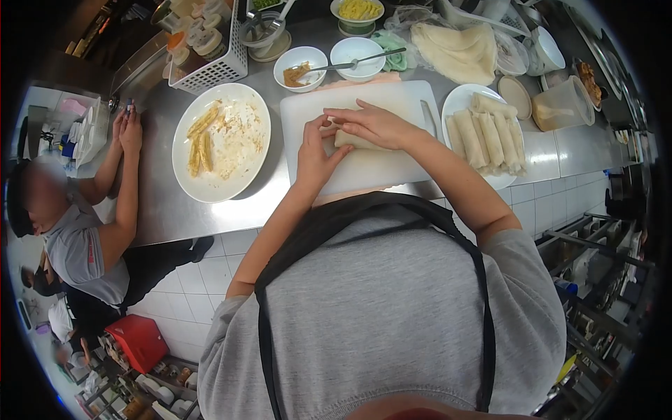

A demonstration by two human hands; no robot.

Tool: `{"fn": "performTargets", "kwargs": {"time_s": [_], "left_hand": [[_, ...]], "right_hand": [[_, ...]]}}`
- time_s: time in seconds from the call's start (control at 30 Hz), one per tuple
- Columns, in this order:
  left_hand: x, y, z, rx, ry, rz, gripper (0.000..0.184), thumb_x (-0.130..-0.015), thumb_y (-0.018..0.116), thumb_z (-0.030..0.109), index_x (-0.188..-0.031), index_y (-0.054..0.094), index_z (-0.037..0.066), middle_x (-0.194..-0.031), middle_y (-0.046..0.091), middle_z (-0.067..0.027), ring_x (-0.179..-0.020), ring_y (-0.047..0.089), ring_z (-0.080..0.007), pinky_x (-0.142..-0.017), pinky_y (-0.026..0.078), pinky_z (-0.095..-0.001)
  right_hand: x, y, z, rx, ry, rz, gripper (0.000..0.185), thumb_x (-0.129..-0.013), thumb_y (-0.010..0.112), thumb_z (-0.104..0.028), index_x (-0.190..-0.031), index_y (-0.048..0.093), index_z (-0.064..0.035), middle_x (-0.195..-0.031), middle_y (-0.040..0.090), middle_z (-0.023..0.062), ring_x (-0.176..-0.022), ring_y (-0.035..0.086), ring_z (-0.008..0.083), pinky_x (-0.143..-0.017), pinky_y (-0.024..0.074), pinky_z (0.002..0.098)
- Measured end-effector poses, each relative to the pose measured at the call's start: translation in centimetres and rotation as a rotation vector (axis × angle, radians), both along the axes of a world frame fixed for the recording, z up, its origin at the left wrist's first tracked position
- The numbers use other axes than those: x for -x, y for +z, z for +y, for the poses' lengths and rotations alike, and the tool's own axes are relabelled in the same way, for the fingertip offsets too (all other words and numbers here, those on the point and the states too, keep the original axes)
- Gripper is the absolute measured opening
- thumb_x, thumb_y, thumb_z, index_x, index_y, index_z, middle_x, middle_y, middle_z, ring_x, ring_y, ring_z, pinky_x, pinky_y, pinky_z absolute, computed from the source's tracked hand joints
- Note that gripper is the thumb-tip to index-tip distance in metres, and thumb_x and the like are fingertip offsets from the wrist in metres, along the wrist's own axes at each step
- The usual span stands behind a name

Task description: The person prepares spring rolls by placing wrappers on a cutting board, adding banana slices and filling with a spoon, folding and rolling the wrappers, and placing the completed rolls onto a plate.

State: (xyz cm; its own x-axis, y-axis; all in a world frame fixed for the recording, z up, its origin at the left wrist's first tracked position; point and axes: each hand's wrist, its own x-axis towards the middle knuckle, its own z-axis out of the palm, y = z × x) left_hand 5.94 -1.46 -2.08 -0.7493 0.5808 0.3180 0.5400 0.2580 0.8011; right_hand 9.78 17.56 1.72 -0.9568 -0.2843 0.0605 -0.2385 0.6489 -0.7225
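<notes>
A pale, partly rolled spring roll [364, 143] lies across the white cutting board [392, 171] in front of me. My left hand [317, 148] closes round its left end, thumb on the near side. Over the top of the roll lies my right hand [374, 124], its fingers reaching left until they meet the left hand's fingertips. Part of the roll is hidden under both hands. Right of the board, a white plate [495, 180] carries several finished spring rolls [484, 133]. A stack of thin round wrappers [453, 52] sits beyond the board.
An oval plate [183, 150] at the left holds yellowish filling strips [201, 143]. Behind the board stand a bowl with brown paste [297, 72] and a white bowl [358, 52] with a spoon across. A white basket [217, 75] holds jars. A co-worker [91, 224] leans on the counter.
</notes>
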Motion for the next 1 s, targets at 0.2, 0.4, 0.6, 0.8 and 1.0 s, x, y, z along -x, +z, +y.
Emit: {"fn": "performTargets", "kwargs": {"time_s": [0.2,0.4,0.6,0.8,1.0], "left_hand": [[-0.2,0.2,0.0,-0.002,0.003,0.008,0.076,-0.069,0.081,0.011,-0.131,0.038,0.004,-0.114,0.05,-0.0125,-0.1,0.064,-0.0237,-0.077,0.052,-0.0349],[0.0,0.2,-0.1,0.03,-0.01,-0.005,0.076,-0.07,0.082,0.013,-0.132,0.038,0.005,-0.114,0.05,-0.0127,-0.101,0.064,-0.0243,-0.082,0.05,-0.0341],[0.0,0.2,-0.1,0.032,-0.009,0.022,0.074,-0.07,0.081,0.014,-0.13,0.039,0.005,-0.113,0.051,-0.0128,-0.099,0.064,-0.0238,-0.078,0.051,-0.036],[0.0,0.4,-0.1,-0.015,-0.039,0.041,0.061,-0.072,0.08,0.014,-0.123,0.048,0.004,-0.114,0.051,-0.0129,-0.1,0.063,-0.0249,-0.079,0.05,-0.0337],[0.7,1.1,-0.7,0.137,-0.169,0.108,0.034,-0.076,0.075,0.015,-0.106,0.062,0.006,-0.108,0.056,-0.0099,-0.092,0.057,-0.0249,-0.077,0.047,-0.0349]], "right_hand": [[-0.8,1.9,3.7,-0.173,-0.023,-0.098,0.047,-0.101,0.029,-0.04,-0.141,0.04,-0.0192,-0.124,0.06,0.0089,-0.121,0.052,0.0242,-0.116,0.0162,0.0504],[-5.7,1.1,6.8,-0.19,-0.073,-0.072,0.045,-0.1,0.031,-0.035,-0.139,0.043,-0.0152,-0.124,0.06,0.0085,-0.12,0.052,0.024,-0.116,0.0163,0.0493],[-6.6,-0.2,6.0,-0.193,-0.089,-0.008,0.044,-0.1,0.035,-0.038,-0.137,0.046,-0.0193,-0.13,0.056,0.0072,-0.123,0.05,0.0227,-0.117,0.0167,0.0472],[-2.5,-0.1,2.7,-0.324,-0.042,-0.009,0.046,-0.097,0.041,-0.039,-0.138,0.045,-0.0191,-0.136,0.051,0.0063,-0.128,0.045,0.0208,-0.116,0.0142,0.0488],[-2.5,0.8,4.0,-0.303,-0.132,0.086,0.045,-0.093,0.052,-0.036,-0.132,0.05,-0.0148,-0.128,0.055,0.0092,-0.121,0.049,0.026,-0.109,0.0259,0.0477]]}}
